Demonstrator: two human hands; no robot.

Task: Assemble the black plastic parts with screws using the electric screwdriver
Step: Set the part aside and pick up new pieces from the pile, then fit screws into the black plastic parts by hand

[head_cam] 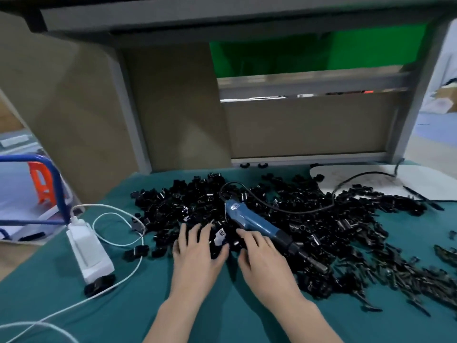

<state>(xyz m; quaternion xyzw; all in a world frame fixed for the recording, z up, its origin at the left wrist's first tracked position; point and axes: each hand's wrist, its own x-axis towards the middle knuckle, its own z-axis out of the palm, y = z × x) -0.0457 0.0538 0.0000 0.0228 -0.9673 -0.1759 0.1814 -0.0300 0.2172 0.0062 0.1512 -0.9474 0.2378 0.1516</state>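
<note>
A table covered in teal cloth (74, 305) fills the lower view, with brown cardboard panels (74, 115) standing at its far edge; a wide heap of black plastic parts (321, 219) spreads across the cloth from the middle to the right; beyond it a white sheet (420, 184) lies flat at the far right; a white power block (89, 248) sits on the cloth to the left. The blue electric screwdriver (249, 221) lies on top of the heap, its dark bit end pointing to the near right, its black cord (371, 172) looping away over the sheet. The left hand (197, 253) rests palm down on the heap's near edge, fingers spread and gripping nothing; the right hand (264, 256) lies palm down just beside the screwdriver's dark neck, fingers loose and apart, holding nothing that shows. Between the two hands sits a small pale piece (220, 236); thinner dark pieces (420, 276) at the near right are too blurred to name.
</note>
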